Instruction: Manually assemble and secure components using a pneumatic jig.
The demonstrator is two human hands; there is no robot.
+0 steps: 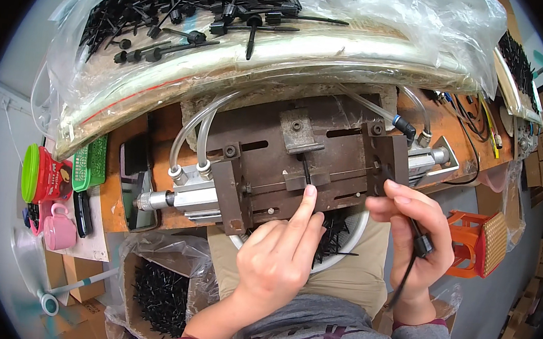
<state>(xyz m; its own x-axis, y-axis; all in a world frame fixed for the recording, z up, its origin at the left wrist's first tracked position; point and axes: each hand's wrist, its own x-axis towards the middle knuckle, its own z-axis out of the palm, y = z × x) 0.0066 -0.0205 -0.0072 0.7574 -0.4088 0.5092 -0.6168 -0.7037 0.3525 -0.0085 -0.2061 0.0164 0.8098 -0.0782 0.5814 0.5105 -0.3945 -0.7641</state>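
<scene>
My left hand [277, 253] reaches over the front of a brown metal clamping fixture [265, 163]. Its index finger is stretched out, with the tip at the lower end of a thin black rod [307, 170] lying in the fixture's middle. The other fingers are loosely bent and appear to hold nothing; the thumb is hidden. To the right of the fixture, my right hand [422, 239] is closed around a black plastic part [423, 246] with a thick ribbed head and a long thin stem. The stem hangs down past the palm.
Many similar black parts [169, 8] lie on a plastic-covered tray above the fixture. Air cylinders [196, 200] with clear hoses flank the fixture. A box [159, 294] of black parts stands lower left; a round container [359, 230] sits at my lap. An orange stool [470, 242] is right.
</scene>
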